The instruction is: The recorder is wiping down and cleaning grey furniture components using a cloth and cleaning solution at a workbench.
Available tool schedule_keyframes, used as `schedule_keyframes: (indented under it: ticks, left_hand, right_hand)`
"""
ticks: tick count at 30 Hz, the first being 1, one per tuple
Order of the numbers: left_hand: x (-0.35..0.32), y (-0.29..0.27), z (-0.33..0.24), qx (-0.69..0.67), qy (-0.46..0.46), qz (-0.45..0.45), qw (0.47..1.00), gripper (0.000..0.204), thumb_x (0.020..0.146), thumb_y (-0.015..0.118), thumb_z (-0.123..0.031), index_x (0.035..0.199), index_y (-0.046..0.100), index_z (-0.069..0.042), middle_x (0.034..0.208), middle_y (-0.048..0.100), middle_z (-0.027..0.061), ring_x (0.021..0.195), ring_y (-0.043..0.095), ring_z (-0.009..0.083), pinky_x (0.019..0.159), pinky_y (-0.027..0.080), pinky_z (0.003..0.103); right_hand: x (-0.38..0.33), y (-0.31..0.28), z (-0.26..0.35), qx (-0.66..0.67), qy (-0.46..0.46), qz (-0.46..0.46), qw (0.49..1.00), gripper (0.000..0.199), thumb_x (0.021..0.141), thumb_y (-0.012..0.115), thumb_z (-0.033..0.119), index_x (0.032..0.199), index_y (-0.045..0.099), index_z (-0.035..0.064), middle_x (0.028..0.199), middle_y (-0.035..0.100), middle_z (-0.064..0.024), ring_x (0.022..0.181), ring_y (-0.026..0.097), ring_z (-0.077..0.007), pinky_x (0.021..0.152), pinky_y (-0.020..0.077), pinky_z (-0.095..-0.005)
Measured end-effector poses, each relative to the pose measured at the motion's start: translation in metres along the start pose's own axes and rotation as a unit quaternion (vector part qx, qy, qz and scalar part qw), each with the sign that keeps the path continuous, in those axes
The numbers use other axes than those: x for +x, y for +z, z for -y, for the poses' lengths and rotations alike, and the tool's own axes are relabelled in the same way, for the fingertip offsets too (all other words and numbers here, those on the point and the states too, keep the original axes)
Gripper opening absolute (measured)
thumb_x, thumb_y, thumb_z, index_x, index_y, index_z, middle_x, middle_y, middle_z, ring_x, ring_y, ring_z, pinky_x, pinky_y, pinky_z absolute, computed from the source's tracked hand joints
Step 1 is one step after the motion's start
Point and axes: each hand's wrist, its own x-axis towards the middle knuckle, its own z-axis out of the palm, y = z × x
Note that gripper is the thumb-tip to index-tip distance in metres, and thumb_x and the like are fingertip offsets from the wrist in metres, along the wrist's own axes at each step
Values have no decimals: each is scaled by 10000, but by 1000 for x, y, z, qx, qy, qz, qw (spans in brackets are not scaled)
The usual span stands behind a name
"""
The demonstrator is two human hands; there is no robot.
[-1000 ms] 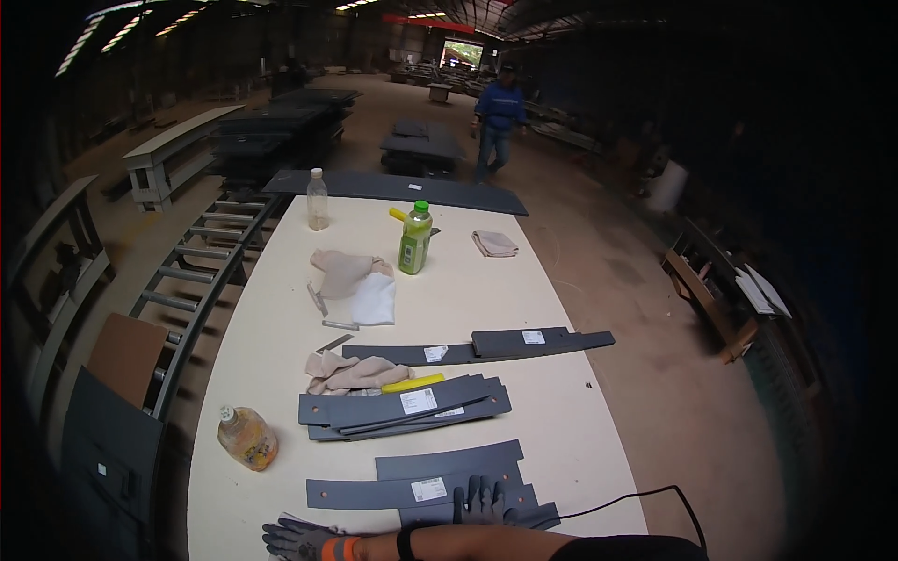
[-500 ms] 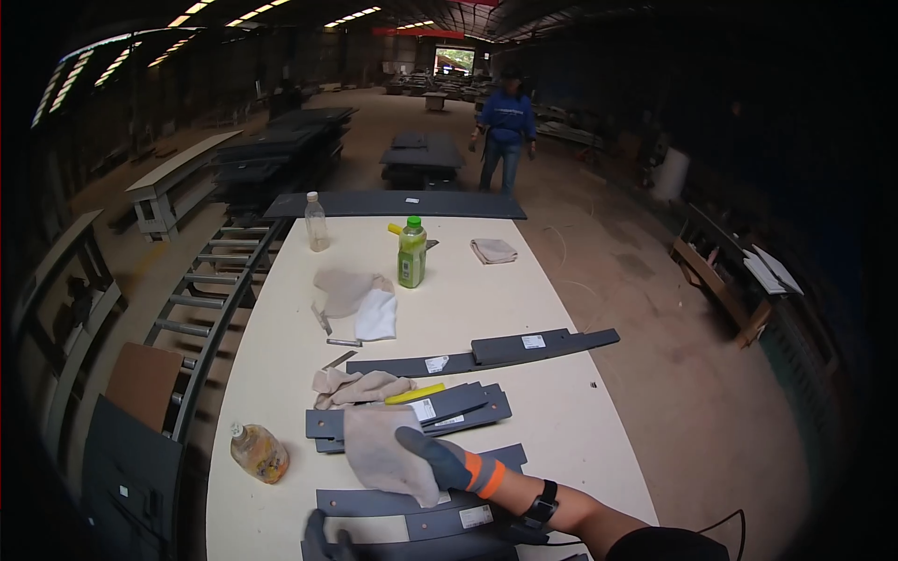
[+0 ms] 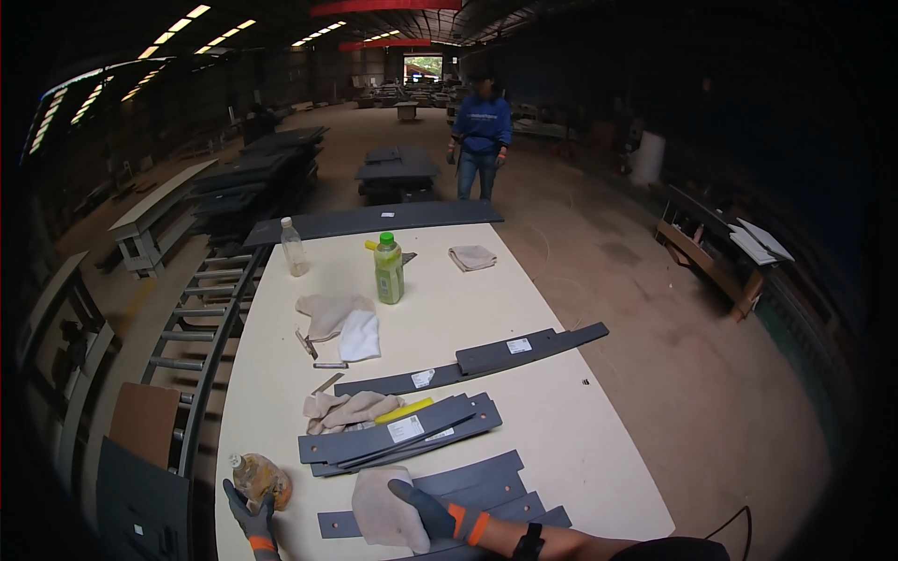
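Note:
My right hand (image 3: 427, 510), in a dark glove with an orange cuff, presses a beige cloth (image 3: 379, 512) onto flat grey metal strips (image 3: 486, 481) at the near edge of the beige table (image 3: 580, 421). My left hand (image 3: 251, 516), gloved the same way, has its fingers spread and raised beside a small bottle of orange liquid (image 3: 262, 477) lying on its side. Just beyond lies a stack of labelled grey strips (image 3: 402, 435) with a yellow tool (image 3: 404, 410) and crumpled beige gloves (image 3: 344, 408).
A longer pair of grey strips (image 3: 486, 355) lies mid-table. Farther back are a white and beige cloth (image 3: 341, 323), a green bottle (image 3: 388, 269), a clear bottle (image 3: 294, 248) and a folded rag (image 3: 472, 257). A person in blue (image 3: 482, 131) stands beyond. A roller rack (image 3: 201, 318) runs along the left.
My right hand has drawn the beige cloth nearer, from the labelled stack onto the closest strips. My left hand has moved out to the left, beside the orange bottle.

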Motion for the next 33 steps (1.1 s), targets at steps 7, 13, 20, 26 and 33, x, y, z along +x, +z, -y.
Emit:
schedule_keyframes:
  ticks: [7,13,20,26,33]
  left_hand:
    - [-15,24,-10,-37,25,-49,998,908,623,825,-92,1422,400,-37,1337,517,92,1277,466,272,1104,356,364]
    - [-80,36,-124,320,435,96,837,526,643,674,-163,1158,612,-72,1172,589,148,1209,507,397,1123,227,627]
    - [-93,15,-160,403,452,178,775,621,488,695,-118,1107,646,-116,1143,613,75,1212,524,349,1112,260,618]
    - [-98,9,-152,392,443,188,784,649,495,696,-109,1141,640,-134,1149,609,69,1221,516,350,1115,251,624]
    - [-93,5,-86,287,342,91,890,607,602,704,-119,1193,593,-37,1181,589,152,1207,518,385,1118,276,568]
  right_hand:
    - [3,34,-3,-125,-9,-67,990,800,903,538,626,1372,431,-13,1195,569,-134,1038,572,-182,904,469,-302]
    - [1,32,-9,22,-12,-28,999,672,962,516,521,1436,387,62,1325,533,-120,1165,553,-197,1024,441,-352]
    - [-4,10,-28,-28,-37,-7,999,692,953,488,579,1380,428,38,1160,566,-79,1022,562,-163,927,468,-298]
    - [-1,-3,-22,-59,-35,36,997,645,966,499,535,1421,412,86,1288,547,-84,1135,550,-170,1002,441,-314]
    - [-23,46,-3,49,-15,69,996,607,996,455,492,1444,390,88,1322,533,-81,1172,542,-196,1023,430,-336]
